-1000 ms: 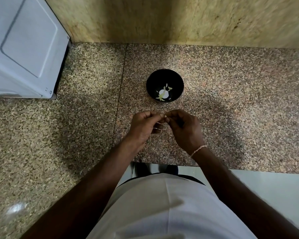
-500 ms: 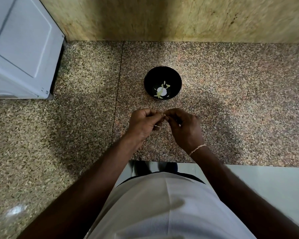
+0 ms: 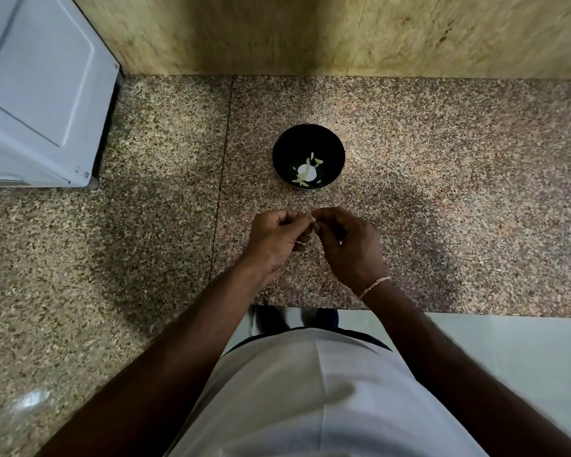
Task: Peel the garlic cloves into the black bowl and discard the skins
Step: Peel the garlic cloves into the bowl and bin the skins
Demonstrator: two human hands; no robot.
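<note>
Nearest the camera we note a white garment [image 3: 310, 390] and both forearms reaching out over the speckled granite bench [image 3: 145, 258]. A thin thread bracelet [image 3: 374, 286] sits on the right wrist.

Over the near part of the bench, the left hand [image 3: 277, 235] and right hand [image 3: 350, 242] meet fingertip to fingertip. Between them we make out a small tan object, which we take to be a garlic clove [image 3: 311, 219] with its skin; it is too small to tell whether the skin is partly off. The grip of each hand is narrow: thumb and fingers are curled and pinching that clove from opposite sides, held above the bench rather than resting on it.

Beyond the hands, a little apart from them, stands the black bowl [image 3: 333, 146]. Inside it lie pale garlic pieces [image 3: 307, 173], a larger white one with smaller slivers about it.

At the far left is a white appliance [image 3: 40, 94]; behind everything runs a yellowish stone wall [image 3: 343, 34].

Our judgement: the step in hand is stripping the skin from one clove. The next move calls for pulling the skin free with one hand, then carrying the bare clove forward over the bowl and letting go. No place for discarded skins is visible to us.
</note>
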